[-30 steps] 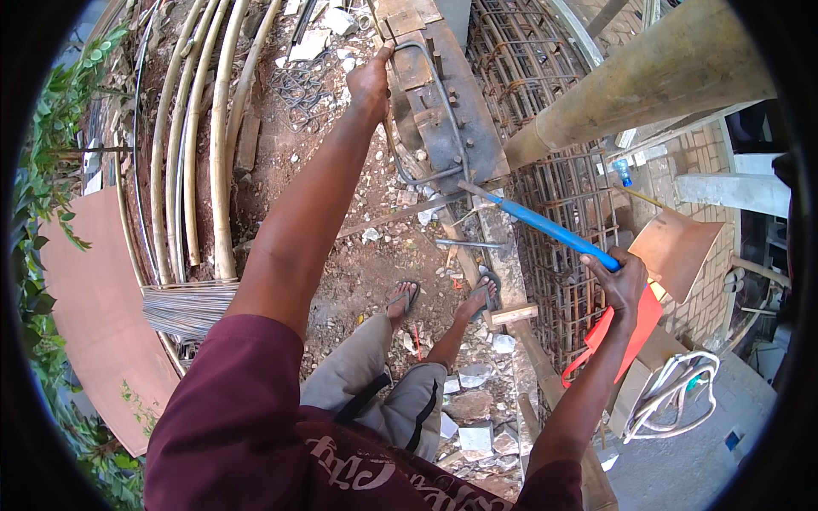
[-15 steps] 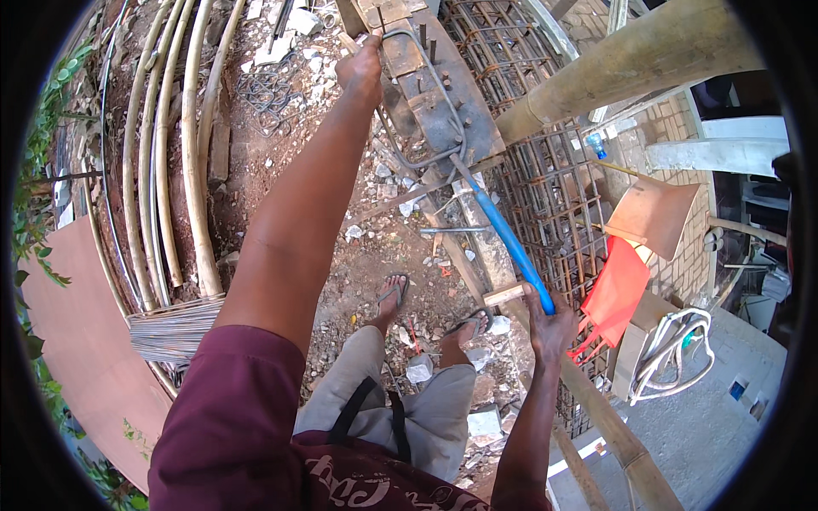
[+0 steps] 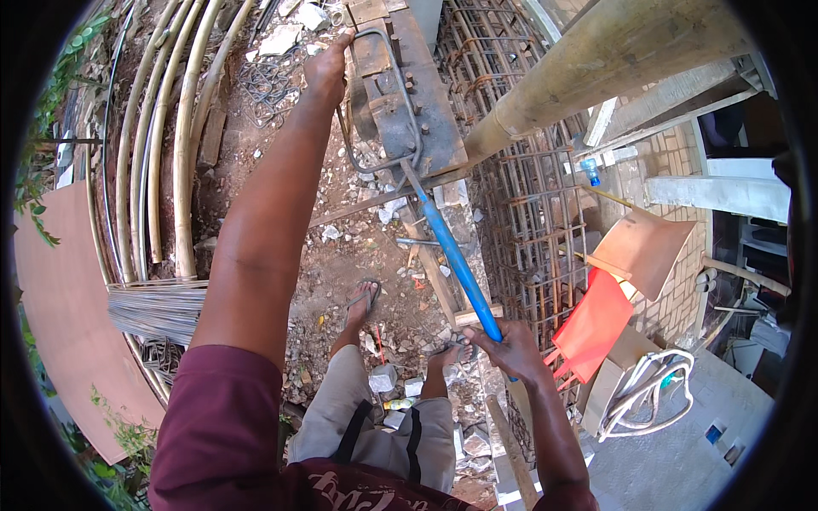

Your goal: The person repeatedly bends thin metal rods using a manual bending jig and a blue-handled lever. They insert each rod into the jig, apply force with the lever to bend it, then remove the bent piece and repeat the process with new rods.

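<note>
A grey steel rod point(image 3: 401, 81), bent into a long rectangular loop, lies over the pegged bending board point(image 3: 439, 140). My left hand point(image 3: 326, 71) is closed around the loop's far left side, next to the board's edge. My right hand point(image 3: 514, 347) grips the lower end of a blue-handled bar bender point(image 3: 457, 261). The bender's metal head meets the loop at its near right corner; how it hooks on the rod is too small to tell. Several short steel pegs stand up along the board.
A rebar cage point(image 3: 520, 196) runs along the right, under a thick bamboo pole point(image 3: 596, 81). Red cloth point(image 3: 594, 328) and a coil of white hose point(image 3: 648, 396) lie at right. Bamboo poles point(image 3: 183, 170) and a bundle of thin rods point(image 3: 158, 308) are at left. Rubble covers the ground around my feet.
The view has shifted, so the board sits farther left in the picture. The bender's handle has moved a little toward me and left with my right hand. Both hands keep their grip.
</note>
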`<state>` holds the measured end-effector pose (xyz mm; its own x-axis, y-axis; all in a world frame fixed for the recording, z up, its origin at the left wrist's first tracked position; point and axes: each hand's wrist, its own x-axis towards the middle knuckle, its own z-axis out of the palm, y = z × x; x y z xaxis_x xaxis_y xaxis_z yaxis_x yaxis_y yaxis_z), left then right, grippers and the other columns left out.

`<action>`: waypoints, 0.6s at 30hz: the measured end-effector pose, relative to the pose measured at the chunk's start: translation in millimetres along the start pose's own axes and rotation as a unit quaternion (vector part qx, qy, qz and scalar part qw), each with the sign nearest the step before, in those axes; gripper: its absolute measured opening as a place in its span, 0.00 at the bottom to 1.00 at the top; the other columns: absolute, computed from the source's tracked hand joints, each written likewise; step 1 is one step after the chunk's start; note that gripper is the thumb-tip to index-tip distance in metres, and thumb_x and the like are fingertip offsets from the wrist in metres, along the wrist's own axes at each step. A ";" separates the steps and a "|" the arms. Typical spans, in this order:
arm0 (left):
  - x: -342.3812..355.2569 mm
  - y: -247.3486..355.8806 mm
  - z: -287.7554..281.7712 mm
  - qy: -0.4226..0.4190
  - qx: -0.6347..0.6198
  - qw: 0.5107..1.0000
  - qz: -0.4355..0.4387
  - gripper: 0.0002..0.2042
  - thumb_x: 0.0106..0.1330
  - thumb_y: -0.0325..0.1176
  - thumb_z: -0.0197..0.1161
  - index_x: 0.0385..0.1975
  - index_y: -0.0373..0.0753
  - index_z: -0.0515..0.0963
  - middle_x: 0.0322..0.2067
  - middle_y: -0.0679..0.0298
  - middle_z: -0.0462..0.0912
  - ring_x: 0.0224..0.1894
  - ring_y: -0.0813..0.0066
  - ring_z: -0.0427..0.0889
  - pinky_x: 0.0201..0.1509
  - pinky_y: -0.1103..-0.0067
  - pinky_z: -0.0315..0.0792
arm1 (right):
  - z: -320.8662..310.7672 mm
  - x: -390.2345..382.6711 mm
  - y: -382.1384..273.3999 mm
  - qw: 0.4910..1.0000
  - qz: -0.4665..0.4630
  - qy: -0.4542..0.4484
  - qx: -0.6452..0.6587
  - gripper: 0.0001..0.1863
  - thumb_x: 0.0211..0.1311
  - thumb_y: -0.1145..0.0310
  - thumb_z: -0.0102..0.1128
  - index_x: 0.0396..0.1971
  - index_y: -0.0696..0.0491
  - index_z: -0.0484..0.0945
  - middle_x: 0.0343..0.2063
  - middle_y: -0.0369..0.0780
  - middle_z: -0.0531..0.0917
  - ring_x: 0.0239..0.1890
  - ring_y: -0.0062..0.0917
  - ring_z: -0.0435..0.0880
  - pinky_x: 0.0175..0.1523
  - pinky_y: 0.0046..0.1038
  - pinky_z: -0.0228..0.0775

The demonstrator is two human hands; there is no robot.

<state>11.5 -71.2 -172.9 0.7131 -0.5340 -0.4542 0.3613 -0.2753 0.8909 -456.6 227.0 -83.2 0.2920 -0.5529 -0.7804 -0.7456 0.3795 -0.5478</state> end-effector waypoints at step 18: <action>-18.1 3.5 -2.2 -0.065 0.030 0.997 0.021 0.17 0.70 0.47 0.76 0.32 0.44 0.77 0.16 0.79 0.56 0.14 0.86 0.51 0.14 0.82 0.45 | 154.5 45.0 43.6 0.945 -0.057 -0.065 0.316 0.13 0.73 0.63 0.73 0.35 0.59 0.87 0.17 0.26 0.74 0.23 0.09 0.69 0.29 0.23 0.64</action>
<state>1.1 -60.7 -161.5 0.6412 -0.6443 -0.4168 0.2939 -0.2955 0.9090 -383.4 333.3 -188.8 0.4514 -0.5364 -0.7131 -0.2098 0.7130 -0.6691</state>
